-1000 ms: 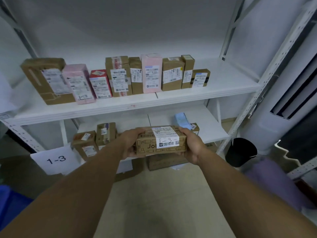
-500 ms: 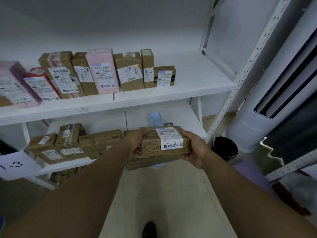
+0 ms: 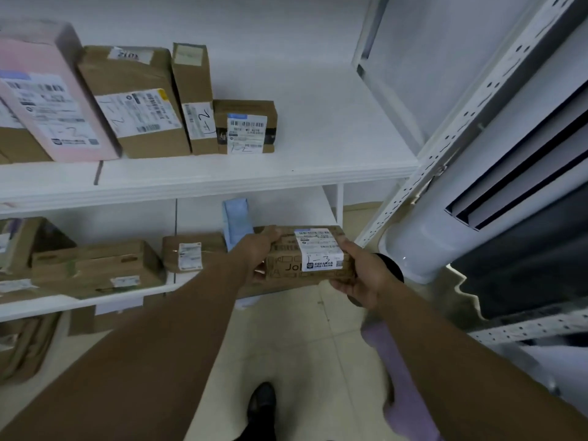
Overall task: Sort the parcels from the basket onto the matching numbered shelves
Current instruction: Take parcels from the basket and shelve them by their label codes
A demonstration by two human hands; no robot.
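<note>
Parcel (image 3: 313, 254) count first: just one in play, a flat brown carton with a white label that has "1-3" handwritten on it, held lengthwise between both hands in front of the right part of the lower shelf (image 3: 95, 302). Can't tell if it's touching the board. The left hand (image 3: 259, 249) grips the left end with fingers curled over the far top edge, and the right hand (image 3: 362, 275) cups the right end, fingers wrapped underneath. The upper shelf (image 3: 318, 160) has four parcels in a tight row, all with "1-2" on the labels: one pink box (image 3: 54, 100), one wide carton (image 3: 136, 100), one tall narrow carton (image 3: 195, 97) and one small carton (image 3: 245, 127), plus a sliver of another brown one at the far left edge. The lower shelf shows one light blue packet (image 3: 235, 221) standing just behind the left hand, one labelled carton (image 3: 191, 253) left of it, one bigger carton (image 3: 95, 268) further left, and then it gets too blurry to count. Room-wise, the upper board is bare from the small carton all the way right to the perforated post (image 3: 445, 154), and there's white board showing behind the held parcel too. One white column (image 3: 445, 233) stands right of the post, and one dark shoe (image 3: 262, 405) is on the tiled floor (image 3: 302, 345) below.
</note>
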